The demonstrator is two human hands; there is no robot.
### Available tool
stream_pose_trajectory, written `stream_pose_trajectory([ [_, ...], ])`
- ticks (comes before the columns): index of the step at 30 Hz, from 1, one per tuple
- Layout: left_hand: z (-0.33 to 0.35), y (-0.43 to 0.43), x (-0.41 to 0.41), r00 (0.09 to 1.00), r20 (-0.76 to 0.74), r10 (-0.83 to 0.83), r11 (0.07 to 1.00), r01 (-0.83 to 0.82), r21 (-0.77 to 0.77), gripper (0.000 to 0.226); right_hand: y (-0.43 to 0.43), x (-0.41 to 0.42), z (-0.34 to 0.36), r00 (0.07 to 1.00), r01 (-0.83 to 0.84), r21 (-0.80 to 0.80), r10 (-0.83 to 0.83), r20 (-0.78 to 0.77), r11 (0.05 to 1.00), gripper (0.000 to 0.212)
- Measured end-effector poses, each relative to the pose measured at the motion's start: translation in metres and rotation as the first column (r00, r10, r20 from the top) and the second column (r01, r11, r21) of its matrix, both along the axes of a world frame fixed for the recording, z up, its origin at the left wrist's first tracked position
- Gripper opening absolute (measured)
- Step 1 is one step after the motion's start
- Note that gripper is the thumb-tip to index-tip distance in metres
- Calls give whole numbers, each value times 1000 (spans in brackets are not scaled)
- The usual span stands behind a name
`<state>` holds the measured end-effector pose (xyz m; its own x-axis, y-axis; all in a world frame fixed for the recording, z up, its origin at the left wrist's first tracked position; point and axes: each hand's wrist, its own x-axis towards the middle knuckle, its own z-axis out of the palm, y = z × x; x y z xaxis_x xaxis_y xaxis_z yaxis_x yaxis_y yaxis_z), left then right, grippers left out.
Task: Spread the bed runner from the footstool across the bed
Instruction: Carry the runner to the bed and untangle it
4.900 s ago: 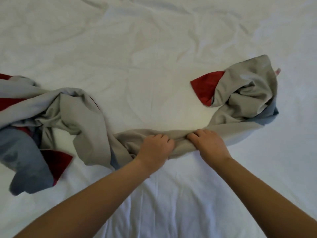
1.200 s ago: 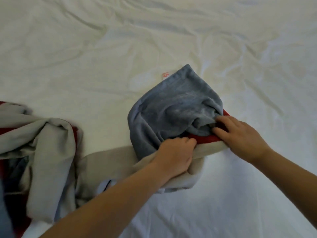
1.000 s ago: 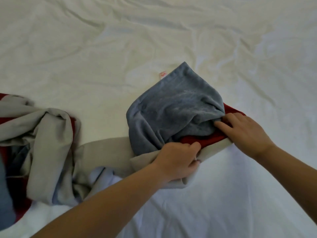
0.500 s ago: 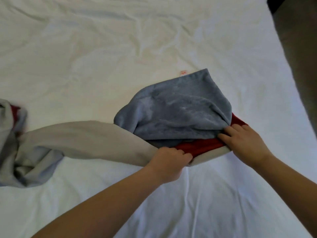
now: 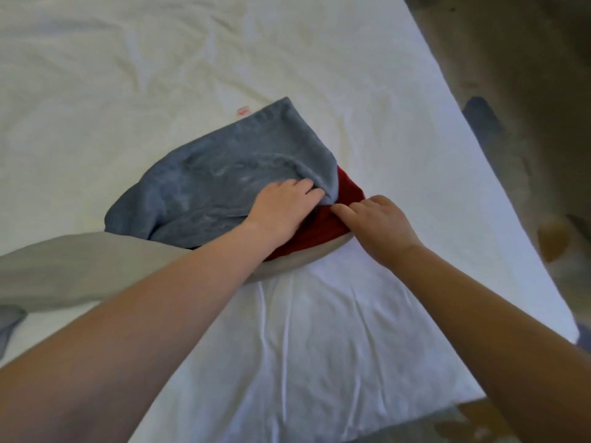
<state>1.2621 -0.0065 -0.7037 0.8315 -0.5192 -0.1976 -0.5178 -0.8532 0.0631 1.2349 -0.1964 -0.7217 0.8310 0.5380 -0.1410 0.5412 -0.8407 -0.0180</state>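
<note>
1. Head view: shows the bed runner [image 5: 217, 187] heaped on the bed [image 5: 319, 330], a little short of the bed's right edge, with a grey tail trailing toward the bed's left side.
2. Shows the left hand [image 5: 284, 209] laid on the blue layer, fingertips at its rolled fold; gripping or only pressing, cannot tell.
3. Shows the right hand [image 5: 380, 228] pinching the red layer beside it.
4. Looks soft, limp and light; probably best taken by the end corners and drawn toward the bed's right edge, not by the bunched middle.

Two bare forearms reached from the lower left and lower right of the frame to the left hand [image 5: 283, 207] and right hand [image 5: 382, 227] near the centre; wrists and fingers were bare too.
</note>
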Motion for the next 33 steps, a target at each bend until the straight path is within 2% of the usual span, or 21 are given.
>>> stream_pose_trajectory([
  [3, -5, -5, 11, 997, -49, -63, 990, 69, 126, 30, -7, -2, 0, 1000, -6, 15, 6, -18, 1000, 47],
  [7, -4, 1, 30, 982, -171, -82, 956, 125, 264, 50, -22, -14, 2, 999, 6, 27, -4, -51, 1000, 44],
  [12, -12, 0, 31, 981, -135, -139, 950, 170, 263, 46, -25, -33, 6, 997, 62, 68, -59, -46, 996, 15],
  [14, -13, -2, 31, 983, -115, -145, 953, 170, 250, 37, -32, -37, 8, 998, 59, 85, -55, -42, 995, 20],
  [16, -14, -5, 29, 982, -71, -173, 963, 184, 196, 22, -43, -42, 9, 997, 48, 70, -44, -59, 996, 22],
  [18, -10, -6, 28, 985, -95, -147, 988, 150, 24, 17, -54, -55, 6, 992, 31, 39, -26, -120, 999, 17],
  [20, -3, -7, 26, 975, -132, -179, 979, 164, -119, 32, -62, -73, 3, 973, 1, 51, 10, -232, 999, 14],
  [22, 5, -13, 22, 948, -75, -310, 941, 295, -164, 46, -66, -83, 2, 928, -32, 33, 42, -369, 999, 21],
  [24, 7, -28, 18, 914, -5, -405, 898, 397, -189, 47, -67, -79, 3, 898, 58, 93, -11, -441, 994, 31],
  [27, 0, -59, 20, 922, 66, -382, 911, 388, -139, 27, -61, -61, -1, 903, 308, 188, -225, -366, 932, 32],
  [30, -8, -82, 25, 933, -41, -358, 933, 359, 29, 42, -46, -41, -9, 870, 467, 121, -431, -238, 876, 16],
  [33, -11, -92, 26, 923, -146, -355, 915, 375, 148, 25, -30, -38, -17, 805, 571, 80, -539, -247, 817, 18],
])
